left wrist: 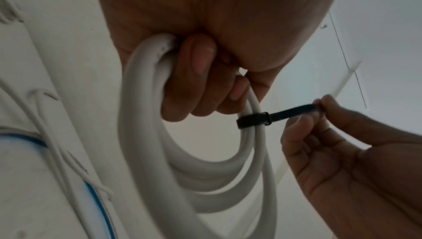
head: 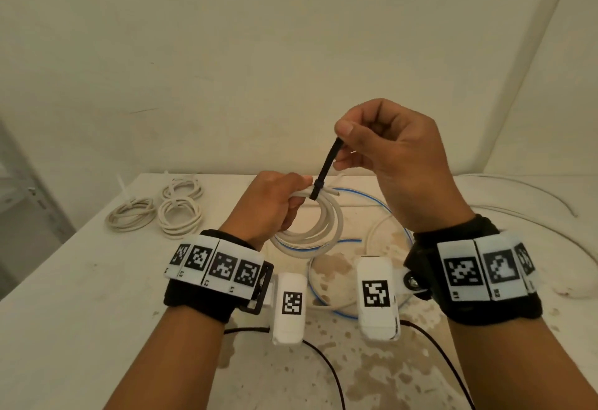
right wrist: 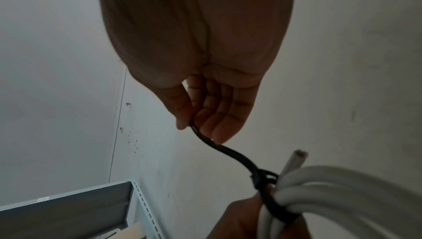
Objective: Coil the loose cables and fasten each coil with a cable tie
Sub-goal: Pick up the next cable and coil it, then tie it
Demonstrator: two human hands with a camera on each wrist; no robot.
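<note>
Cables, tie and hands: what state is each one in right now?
White coil: wound, held above the table.
Black tie: looped round the coil, tail pulled up.
Left hand: grips the coil.
Right hand: pinches the tie's tail.
Three coils: on the table, already tied.
Blue-striped cable: loose on the table.

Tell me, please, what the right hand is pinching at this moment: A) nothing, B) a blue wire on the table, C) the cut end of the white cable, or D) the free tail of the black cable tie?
D: the right hand pinches the tail of the black cable tie, which is looped round the white coil gripped by the left hand.
</note>
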